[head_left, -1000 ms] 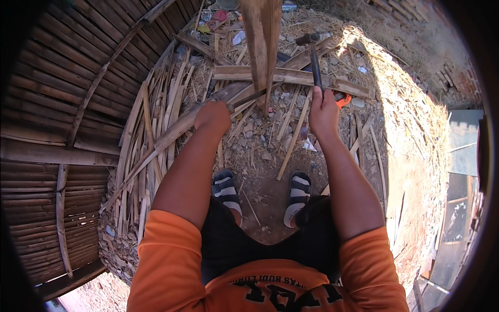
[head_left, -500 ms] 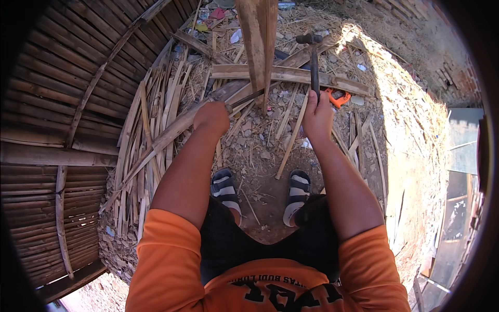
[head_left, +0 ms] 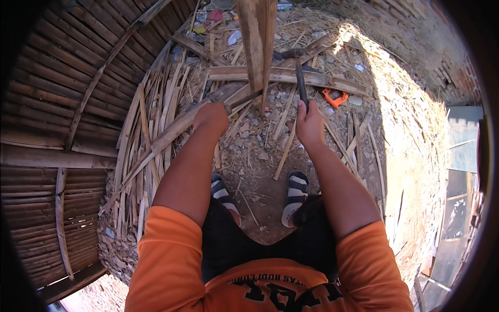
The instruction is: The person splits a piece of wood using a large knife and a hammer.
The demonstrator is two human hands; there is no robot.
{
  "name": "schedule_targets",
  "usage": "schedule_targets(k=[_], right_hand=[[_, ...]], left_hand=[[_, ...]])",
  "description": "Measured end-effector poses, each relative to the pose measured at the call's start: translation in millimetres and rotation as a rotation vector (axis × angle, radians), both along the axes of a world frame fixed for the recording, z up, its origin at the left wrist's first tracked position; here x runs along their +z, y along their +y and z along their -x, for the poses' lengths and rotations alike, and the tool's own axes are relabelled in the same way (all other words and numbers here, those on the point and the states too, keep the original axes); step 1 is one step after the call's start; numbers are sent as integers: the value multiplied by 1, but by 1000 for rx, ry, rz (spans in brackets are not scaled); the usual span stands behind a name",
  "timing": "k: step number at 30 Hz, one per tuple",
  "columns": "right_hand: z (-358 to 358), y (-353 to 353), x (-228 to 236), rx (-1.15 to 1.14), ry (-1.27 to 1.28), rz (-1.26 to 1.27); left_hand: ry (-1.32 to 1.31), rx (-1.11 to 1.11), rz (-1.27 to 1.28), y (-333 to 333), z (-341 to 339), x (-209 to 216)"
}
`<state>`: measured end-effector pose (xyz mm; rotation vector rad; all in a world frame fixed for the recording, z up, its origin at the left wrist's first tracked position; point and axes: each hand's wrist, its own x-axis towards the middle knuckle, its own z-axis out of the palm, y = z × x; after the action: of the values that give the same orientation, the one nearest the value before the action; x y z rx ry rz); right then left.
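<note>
My left hand [head_left: 211, 117] is closed round the handle of a chisel [head_left: 245, 100]. Its dark blade slants up to the right, and the tip meets the lower part of an upright wooden post [head_left: 257, 44]. My right hand [head_left: 311, 125] grips a hammer [head_left: 302, 83] with a dark handle, thumb laid along it. The hammer head [head_left: 292, 53] is to the right of the post, apart from the chisel. How far the blade bites into the wood cannot be seen.
Beyond my hands, a plank [head_left: 291, 76] lies crosswise behind the post. A saw's orange handle [head_left: 334, 98] shows right of the hammer. Split wood strips [head_left: 156, 114] pile up at left beside a slatted bamboo wall [head_left: 57, 93]. My sandalled feet [head_left: 296, 192] stand on littered dirt.
The hammer has come lower and to the left, nearer the post, with my right hand shifting slightly left and down. My left hand and the chisel stay nearly in place.
</note>
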<state>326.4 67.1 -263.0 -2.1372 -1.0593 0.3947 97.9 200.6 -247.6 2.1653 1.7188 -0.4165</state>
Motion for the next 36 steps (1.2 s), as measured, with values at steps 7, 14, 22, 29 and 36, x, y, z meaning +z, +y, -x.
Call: schedule_targets(k=[7,14,22,29,36], right_hand=[[-7,10,-4,48,-67,-28],[8,-5,-5,54,18,92],[-8,17,2,1,18,-216],[-3,2,-49,124,-92,182],[-4,23,11,-29,42,-302]], left_hand=[[2,5,4,1,6,-8],[-10,18,-33,3,2,-17],[-12,17,6,3,1,-11],[2,21,-25,5,4,-16],[-7,28,4,3,2,-13]])
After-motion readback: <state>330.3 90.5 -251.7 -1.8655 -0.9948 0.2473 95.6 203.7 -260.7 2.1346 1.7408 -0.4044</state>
